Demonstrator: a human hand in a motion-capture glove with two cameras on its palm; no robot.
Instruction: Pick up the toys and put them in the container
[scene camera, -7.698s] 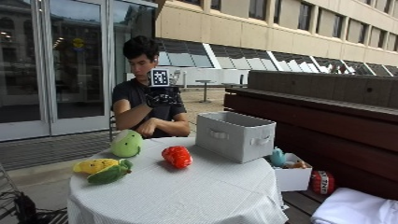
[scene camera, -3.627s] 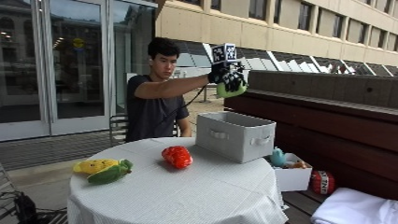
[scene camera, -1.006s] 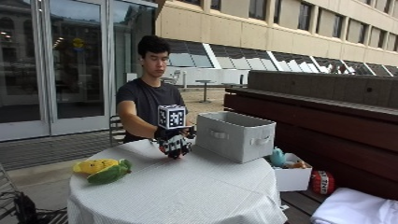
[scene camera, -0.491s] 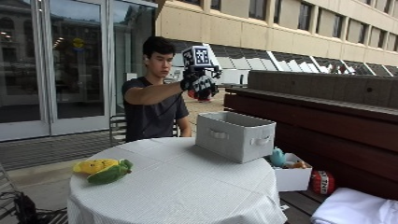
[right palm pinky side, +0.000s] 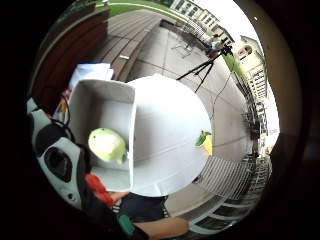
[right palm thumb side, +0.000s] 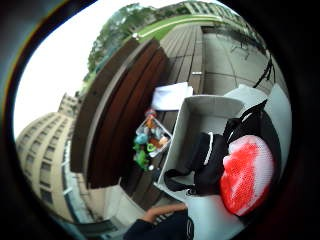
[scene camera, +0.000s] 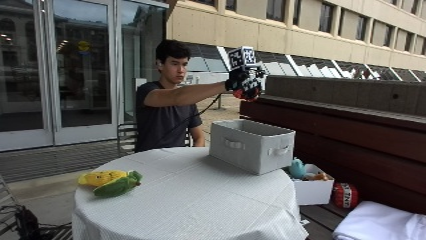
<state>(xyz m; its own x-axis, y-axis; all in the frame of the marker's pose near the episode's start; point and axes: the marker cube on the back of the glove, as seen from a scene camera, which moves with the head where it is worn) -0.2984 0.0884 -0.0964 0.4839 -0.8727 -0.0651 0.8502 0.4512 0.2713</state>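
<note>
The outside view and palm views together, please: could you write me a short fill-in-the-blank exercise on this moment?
1. The gloved right hand holds a ____ toy high above the container.
2. Inside the container lies a ____ toy.
3. The yellow and green toys lie on the ____.

Missing words: red; green; table

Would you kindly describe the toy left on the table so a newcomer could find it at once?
On the round white-clothed table, look at the edge farthest from the grey container. There lies a plush corn cob, yellow with green leaves. It is the only toy on the cloth; the red toy is held up in the gloved right hand.
</note>
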